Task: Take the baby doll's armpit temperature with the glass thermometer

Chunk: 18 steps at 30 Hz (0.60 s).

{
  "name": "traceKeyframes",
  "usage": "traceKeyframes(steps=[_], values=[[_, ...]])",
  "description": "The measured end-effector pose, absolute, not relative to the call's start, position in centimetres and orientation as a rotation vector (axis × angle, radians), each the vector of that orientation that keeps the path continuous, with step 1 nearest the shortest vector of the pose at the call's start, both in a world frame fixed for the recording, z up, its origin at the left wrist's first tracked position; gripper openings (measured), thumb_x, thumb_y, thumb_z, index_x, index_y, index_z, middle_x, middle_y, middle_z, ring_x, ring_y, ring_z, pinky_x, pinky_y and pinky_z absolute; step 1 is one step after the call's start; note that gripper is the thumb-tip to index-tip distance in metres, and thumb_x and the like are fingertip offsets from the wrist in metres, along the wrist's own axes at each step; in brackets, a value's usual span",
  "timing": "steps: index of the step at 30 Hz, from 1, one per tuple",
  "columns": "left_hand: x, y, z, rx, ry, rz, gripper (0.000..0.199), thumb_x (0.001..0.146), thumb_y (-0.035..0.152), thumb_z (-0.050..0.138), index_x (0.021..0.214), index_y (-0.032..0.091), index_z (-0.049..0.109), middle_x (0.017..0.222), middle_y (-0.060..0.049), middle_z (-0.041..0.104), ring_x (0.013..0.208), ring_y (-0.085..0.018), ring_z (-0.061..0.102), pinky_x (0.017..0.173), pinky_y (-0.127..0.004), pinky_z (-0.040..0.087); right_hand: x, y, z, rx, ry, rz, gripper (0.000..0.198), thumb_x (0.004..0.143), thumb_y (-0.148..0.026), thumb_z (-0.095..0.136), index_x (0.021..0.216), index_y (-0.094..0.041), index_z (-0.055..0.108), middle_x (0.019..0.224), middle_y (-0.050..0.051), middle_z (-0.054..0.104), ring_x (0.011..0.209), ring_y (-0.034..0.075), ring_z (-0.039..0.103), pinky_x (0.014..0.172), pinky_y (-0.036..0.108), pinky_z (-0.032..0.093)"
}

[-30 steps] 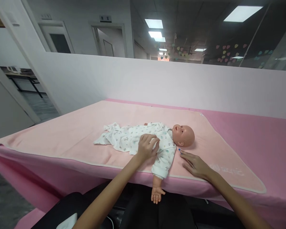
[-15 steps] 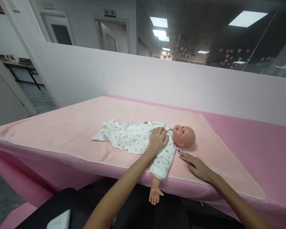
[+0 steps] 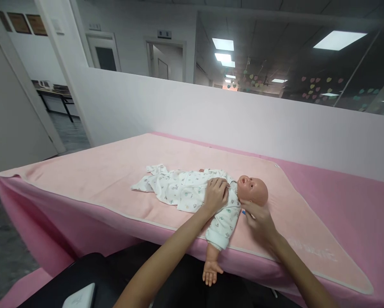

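Note:
A baby doll [image 3: 252,191] lies on its back, its head to the right, in a white patterned sleepsuit [image 3: 182,186]. Its near arm hangs over the table edge, the bare doll hand [image 3: 212,270] palm up. My left hand [image 3: 216,196] rests on the doll's chest, fingers curled at the front of the sleepsuit near the collar. Close beside the doll's neck, my right hand [image 3: 260,219] has its fingers drawn together. A small blue piece [image 3: 243,212] shows under those fingers; what it belongs to is hidden.
A peach blanket [image 3: 115,171] covers much of the pink table cover [image 3: 339,184]. Behind stands a low white partition [image 3: 211,113] with glass above. At the lower left, a white device [image 3: 79,297] lies on something black.
My right hand has lifted from lying on the blanket, moved toward the doll's neck, and drawn its fingers together. My left hand stays on the chest. The view has tilted up slightly.

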<state>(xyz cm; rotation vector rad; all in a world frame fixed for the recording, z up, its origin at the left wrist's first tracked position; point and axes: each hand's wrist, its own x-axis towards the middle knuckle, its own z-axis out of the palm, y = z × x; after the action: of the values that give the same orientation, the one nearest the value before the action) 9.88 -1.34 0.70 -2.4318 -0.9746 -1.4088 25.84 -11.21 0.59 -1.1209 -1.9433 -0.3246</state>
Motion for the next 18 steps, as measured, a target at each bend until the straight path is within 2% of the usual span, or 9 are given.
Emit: traceKeyframes(steps=[3, 8, 12, 18], values=[[10.0, -1.0, 0.5, -2.426, -0.946, -1.403, 0.012, 0.078, 0.016, 0.047, 0.086, 0.019, 0.056, 0.090, -0.006, 0.059, 0.088, -0.020, 0.050, 0.081, -0.038, 0.037, 21.6, -7.5, 2.2, -1.097, -1.613, -0.293, 0.032, 0.079, -0.012, 0.041, 0.090, -0.024, 0.068, 0.095, 0.004, 0.069, 0.093, 0.020, 0.064, 0.086, 0.039, 0.051], [9.9, -0.4, 0.0, -2.298, -0.949, -1.429, 0.016, 0.080, 0.017, 0.045, 0.089, 0.015, 0.058, 0.086, -0.010, 0.058, 0.087, -0.023, 0.049, 0.079, -0.039, 0.038, 18.1, -2.6, 2.2, -1.069, -1.533, -0.124, 0.037, 0.078, -0.012, 0.034, 0.092, -0.022, 0.067, 0.098, 0.004, 0.067, 0.095, 0.019, 0.061, 0.088, 0.039, 0.049], [9.8, -0.3, -0.3, -2.300, -0.899, -1.460, 0.017, 0.084, 0.017, 0.042, 0.085, 0.018, 0.059, 0.084, -0.008, 0.060, 0.083, -0.020, 0.050, 0.077, -0.037, 0.038, 18.7, -2.4, 0.8, -1.065, -1.488, -0.055, 0.036, 0.079, -0.015, 0.033, 0.100, -0.020, 0.063, 0.098, 0.006, 0.067, 0.093, 0.019, 0.061, 0.087, 0.037, 0.049], [9.5, -0.9, 0.0, -2.261, -0.942, -1.491, 0.016, 0.085, 0.019, 0.045, 0.082, 0.021, 0.062, 0.081, -0.004, 0.063, 0.077, -0.017, 0.050, 0.074, -0.034, 0.036, 18.9, -3.2, 0.1, -1.075, -1.434, 0.037, 0.034, 0.081, -0.017, 0.032, 0.098, -0.018, 0.061, 0.096, 0.007, 0.066, 0.090, 0.018, 0.061, 0.083, 0.033, 0.049]])
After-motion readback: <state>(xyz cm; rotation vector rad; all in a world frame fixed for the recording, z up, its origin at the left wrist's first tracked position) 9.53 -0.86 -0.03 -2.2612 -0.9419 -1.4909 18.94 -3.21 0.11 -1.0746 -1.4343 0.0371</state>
